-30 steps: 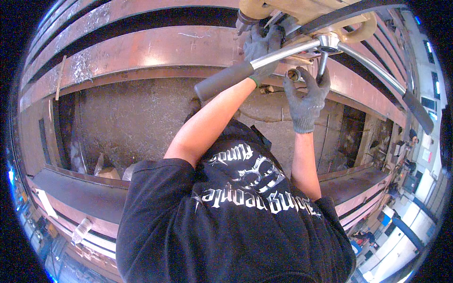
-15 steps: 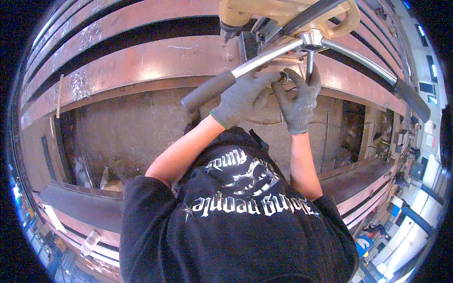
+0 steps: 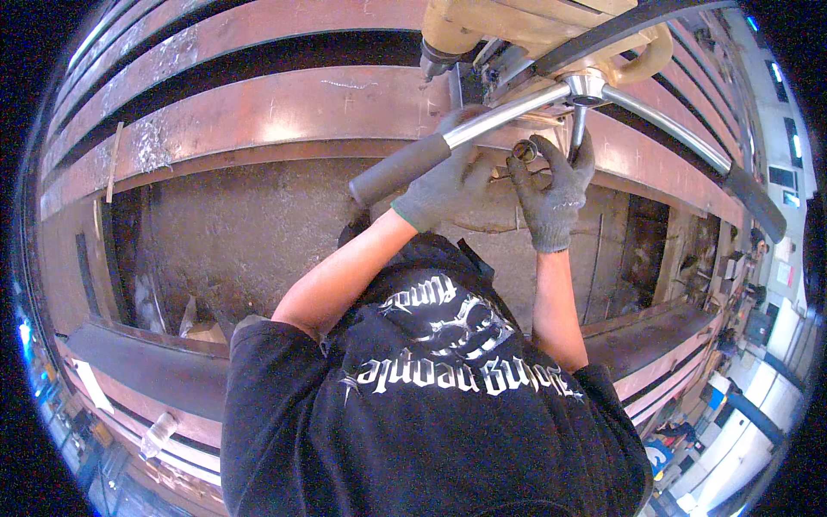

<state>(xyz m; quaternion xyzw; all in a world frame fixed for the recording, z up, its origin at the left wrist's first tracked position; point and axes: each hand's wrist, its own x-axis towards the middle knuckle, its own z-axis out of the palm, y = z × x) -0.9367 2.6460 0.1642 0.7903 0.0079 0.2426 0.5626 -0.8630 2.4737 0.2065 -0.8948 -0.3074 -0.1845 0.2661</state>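
My right hand (image 3: 553, 194), in a grey knit glove, pinches a small round metal piece (image 3: 525, 152) with a shiny rim and a dark hollow face. It is held just below the hub of a three-armed feed handle (image 3: 587, 88) on a tan drilling machine (image 3: 525, 24). My left hand (image 3: 439, 188), gloved the same way, is beside and partly behind the black grip (image 3: 401, 171) of the handle's left arm. Motion smears its fingers, and the grip hides some of them, so what they hold cannot be seen.
The machine stands on a reddish-brown steel beam (image 3: 345, 103), with more beams beyond it. A dark gap shows a rough floor (image 3: 250, 233) between this beam and the near beams. A clear plastic bottle (image 3: 157, 435) is at the lower left.
My left hand has drawn away from the round metal piece, which my right hand still holds and now shows face-on. The machine sits slightly farther right in view.
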